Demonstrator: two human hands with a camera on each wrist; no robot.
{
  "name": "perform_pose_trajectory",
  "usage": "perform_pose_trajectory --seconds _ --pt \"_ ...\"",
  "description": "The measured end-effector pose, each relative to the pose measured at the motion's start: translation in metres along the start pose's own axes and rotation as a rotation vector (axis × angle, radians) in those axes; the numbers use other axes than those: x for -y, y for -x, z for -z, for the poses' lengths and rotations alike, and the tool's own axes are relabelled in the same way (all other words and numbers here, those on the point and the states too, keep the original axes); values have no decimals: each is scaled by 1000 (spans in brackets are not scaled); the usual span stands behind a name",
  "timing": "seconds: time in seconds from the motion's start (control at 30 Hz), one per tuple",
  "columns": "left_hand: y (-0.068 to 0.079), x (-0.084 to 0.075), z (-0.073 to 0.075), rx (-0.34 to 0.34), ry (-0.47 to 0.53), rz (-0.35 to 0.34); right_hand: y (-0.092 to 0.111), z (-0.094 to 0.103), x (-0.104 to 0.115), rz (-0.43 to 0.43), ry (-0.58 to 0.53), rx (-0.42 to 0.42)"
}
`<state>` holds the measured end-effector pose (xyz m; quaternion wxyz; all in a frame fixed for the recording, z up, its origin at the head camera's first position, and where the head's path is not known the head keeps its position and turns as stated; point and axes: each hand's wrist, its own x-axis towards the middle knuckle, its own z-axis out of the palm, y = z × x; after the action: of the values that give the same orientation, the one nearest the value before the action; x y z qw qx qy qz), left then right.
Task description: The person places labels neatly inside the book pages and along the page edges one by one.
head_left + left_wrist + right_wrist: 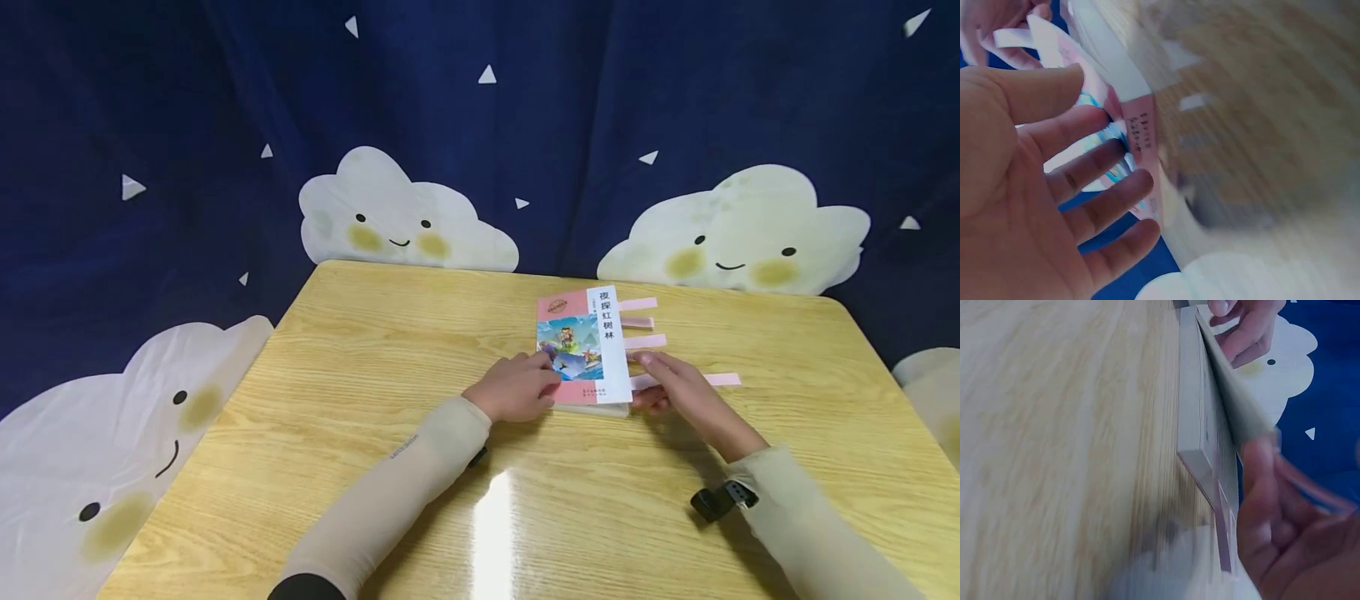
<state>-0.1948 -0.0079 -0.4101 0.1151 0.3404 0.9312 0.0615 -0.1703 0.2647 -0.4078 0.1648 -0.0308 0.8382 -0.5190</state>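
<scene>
A paperback book [617,358] with a pink and white cover and a colourful picture lies on the wooden table, several pink paper strips [647,341] sticking out of its right side. My left hand [519,387] touches the book's spine side; in the left wrist view its fingers are spread loosely along the spine [1139,147]. At the opposite edge, my right hand [690,400] pinches the cover, perhaps with some pages, and holds it raised above the page block [1191,394]. One strip [1221,540] hangs out below that gap. The inner pages are mostly hidden.
The light wooden table [337,350] extends around the book, with a bright reflection near its front. Behind it hangs a dark blue curtain [562,125] with smiling white clouds [397,208] and small triangles. A black strap [720,500] sits at the right wrist.
</scene>
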Motion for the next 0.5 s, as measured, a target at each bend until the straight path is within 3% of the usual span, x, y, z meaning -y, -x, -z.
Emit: perform_pose_trajectory --seconds 0.1,0.17,0.3,0.4,0.5 --pt "-5 -7 1 6 -60 19 6 0 -2 -6 106 -94" --pt "-8 -10 1 12 -79 24 10 -1 -2 41 222 -179" --pt "-14 -13 -1 45 -92 42 9 -13 -1 297 516 -329" --pt "-16 -14 -3 65 -102 67 4 -27 -3 510 707 -298" --pt "-17 -14 -6 72 -98 71 2 -35 -6 565 825 -163"
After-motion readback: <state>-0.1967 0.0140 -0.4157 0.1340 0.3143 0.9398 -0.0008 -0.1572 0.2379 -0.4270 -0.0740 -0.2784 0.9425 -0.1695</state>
